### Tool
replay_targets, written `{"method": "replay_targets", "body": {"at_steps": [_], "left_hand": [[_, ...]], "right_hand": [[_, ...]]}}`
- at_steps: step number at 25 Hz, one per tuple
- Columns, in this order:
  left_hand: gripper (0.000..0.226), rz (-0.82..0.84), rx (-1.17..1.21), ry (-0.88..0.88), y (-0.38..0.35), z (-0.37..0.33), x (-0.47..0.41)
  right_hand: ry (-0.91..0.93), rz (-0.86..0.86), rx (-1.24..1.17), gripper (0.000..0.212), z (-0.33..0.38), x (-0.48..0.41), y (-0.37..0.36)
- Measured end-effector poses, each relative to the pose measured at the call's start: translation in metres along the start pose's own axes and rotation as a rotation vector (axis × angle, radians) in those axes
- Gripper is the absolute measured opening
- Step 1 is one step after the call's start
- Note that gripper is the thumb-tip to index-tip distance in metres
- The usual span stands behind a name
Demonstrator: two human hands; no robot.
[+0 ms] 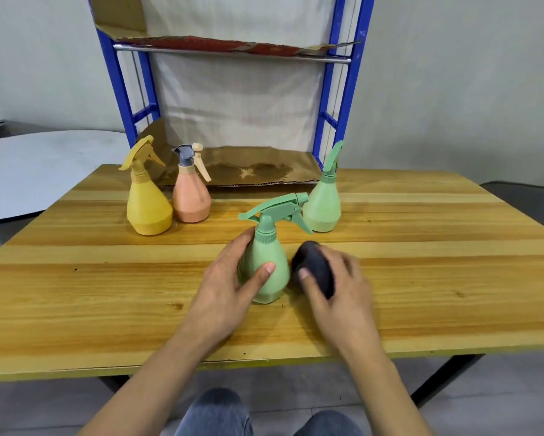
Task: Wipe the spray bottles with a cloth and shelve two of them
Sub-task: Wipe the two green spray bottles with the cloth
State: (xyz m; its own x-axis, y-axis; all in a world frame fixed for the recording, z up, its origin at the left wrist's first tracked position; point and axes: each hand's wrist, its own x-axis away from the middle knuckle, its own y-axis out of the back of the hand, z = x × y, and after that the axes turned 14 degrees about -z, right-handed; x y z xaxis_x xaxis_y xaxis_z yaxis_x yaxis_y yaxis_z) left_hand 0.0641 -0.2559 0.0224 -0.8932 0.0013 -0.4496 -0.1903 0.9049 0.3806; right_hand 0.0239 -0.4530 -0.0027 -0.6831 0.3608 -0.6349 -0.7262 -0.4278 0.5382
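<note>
Pale walls back a blue-framed shelf rack (327, 114), lined with cardboard, that stands at the 12 o'clock edge of a wooden desk (107, 294). Four spray bottles stand upright on the desk. The near green bottle (269, 265) is at the centre; the far green bottle (323, 199) is just beyond it toward 1 o'clock; the yellow bottle (148, 202) and the pink bottle (190, 193) stand side by side toward 10 o'clock, close to each other, though contact cannot be confirmed.

The person's left hand (230, 278) wraps the body of the near green bottle from its 9 o'clock side, thumb across the front, steadying it. The right hand (336, 284) is closed around a balled dark cloth (313, 267), held at the bottle's 3 o'clock flank; whether cloth and bottle touch cannot be told.

Handling, as a judgement: the bottles look like thin, stiff plastic, and whether they hold liquid is not visible, so weight is uncertain. The wide conical base resists tipping, while the matte wall should offer fair grip. For lifting to the shelf, the narrow neck beneath the trigger head seems the surest hold; the trigger lever itself would pivot. The cloth is soft and conforms to the curved wall.
</note>
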Motion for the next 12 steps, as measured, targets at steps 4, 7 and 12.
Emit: {"method": "replay_targets", "body": {"at_steps": [4, 7, 12], "left_hand": [[0.057, 0.022, -0.008, 0.021, 0.007, -0.005, -0.011], [0.041, 0.049, 0.072, 0.012, 0.015, -0.006, -0.023], [0.044, 0.024, 0.100, -0.063, 0.009, 0.000, -0.022]], "right_hand": [[0.008, 0.052, -0.028, 0.068, -0.001, 0.013, -0.003], [-0.173, -0.103, -0.415, 0.051, 0.001, 0.013, 0.009], [-0.107, 0.029, -0.523, 0.048, 0.042, 0.012, -0.007]]}}
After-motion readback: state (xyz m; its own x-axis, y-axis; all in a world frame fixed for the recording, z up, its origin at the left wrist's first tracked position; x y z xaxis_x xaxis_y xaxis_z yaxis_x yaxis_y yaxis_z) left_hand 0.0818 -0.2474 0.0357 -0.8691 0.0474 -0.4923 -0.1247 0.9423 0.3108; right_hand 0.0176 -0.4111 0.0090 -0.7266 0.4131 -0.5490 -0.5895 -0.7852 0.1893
